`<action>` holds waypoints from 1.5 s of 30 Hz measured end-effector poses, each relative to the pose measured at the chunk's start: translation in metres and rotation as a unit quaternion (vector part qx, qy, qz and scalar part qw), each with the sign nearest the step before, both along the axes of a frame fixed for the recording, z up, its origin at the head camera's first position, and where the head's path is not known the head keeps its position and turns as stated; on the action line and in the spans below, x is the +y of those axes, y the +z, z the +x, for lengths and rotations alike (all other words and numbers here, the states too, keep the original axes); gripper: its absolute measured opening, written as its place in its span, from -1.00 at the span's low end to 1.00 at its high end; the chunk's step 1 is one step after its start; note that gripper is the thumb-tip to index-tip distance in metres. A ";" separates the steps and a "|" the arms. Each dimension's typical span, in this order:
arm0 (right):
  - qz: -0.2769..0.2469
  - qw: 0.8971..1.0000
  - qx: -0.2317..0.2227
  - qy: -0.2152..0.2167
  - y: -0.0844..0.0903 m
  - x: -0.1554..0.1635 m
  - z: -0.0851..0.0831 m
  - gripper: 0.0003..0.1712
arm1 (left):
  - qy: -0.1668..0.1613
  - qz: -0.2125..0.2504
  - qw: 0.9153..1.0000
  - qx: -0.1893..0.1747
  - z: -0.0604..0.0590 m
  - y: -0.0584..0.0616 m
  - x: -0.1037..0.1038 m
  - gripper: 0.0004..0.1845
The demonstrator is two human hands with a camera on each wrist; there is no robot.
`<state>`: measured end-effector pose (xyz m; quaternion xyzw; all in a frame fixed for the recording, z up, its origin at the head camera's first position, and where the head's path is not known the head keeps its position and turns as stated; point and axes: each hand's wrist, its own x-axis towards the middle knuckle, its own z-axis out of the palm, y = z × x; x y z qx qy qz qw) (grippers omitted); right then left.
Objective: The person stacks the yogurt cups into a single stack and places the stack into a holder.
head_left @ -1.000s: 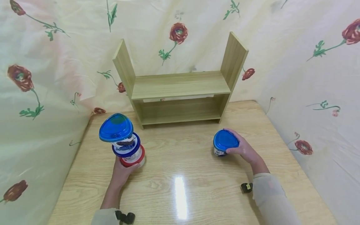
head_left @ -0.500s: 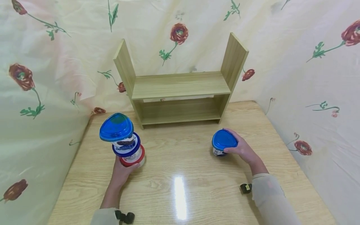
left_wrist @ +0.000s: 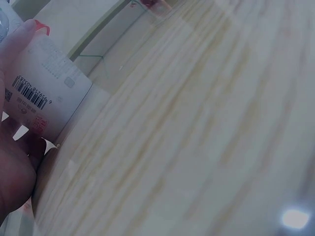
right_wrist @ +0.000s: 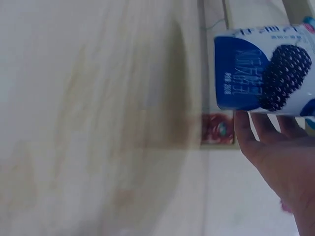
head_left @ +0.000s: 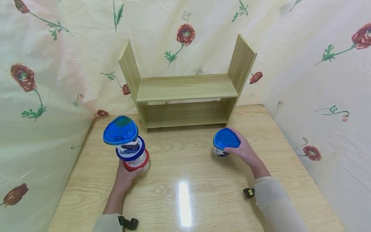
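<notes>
A tub with a blue, round-cornered triangular lid (head_left: 226,138) is sitting in the right hand (head_left: 242,149), in front of the right end of the shelf (head_left: 186,88). The fingers and thumb of that hand are curling around its side, parted only as wide as the tub. In the right wrist view, a printed blackberry (right_wrist: 285,76) is showing on its white and blue side. Whether its base is touching the table cannot be told.

The left hand (head_left: 125,177) is holding the bottom of a three-tub stack, in front of the shelf and just beyond its left end. Its thumb and fingers are bending around the red-lidded tub (head_left: 134,168); a barcode (left_wrist: 30,92) is showing on that tub's side in the left wrist view. On it a tub with a dark blue round lid (head_left: 129,158) is resting, and on top another tub with a bright blue triangular lid (head_left: 121,129) is standing.

The wood-grained table (head_left: 162,193) is stretching out in front of the shelf, a bright reflection (head_left: 185,204) gleaming on it. Behind the shelf, a pale wall covering (head_left: 208,19) is displaying red flowers.
</notes>
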<state>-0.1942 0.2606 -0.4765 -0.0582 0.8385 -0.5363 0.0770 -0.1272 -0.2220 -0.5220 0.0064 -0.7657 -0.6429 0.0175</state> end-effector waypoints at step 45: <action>-0.014 0.993 0.115 0.028 0.136 -0.117 -0.002 -0.11 | -0.012 0.003 1.000 -0.005 0.001 0.004 -0.001 0.09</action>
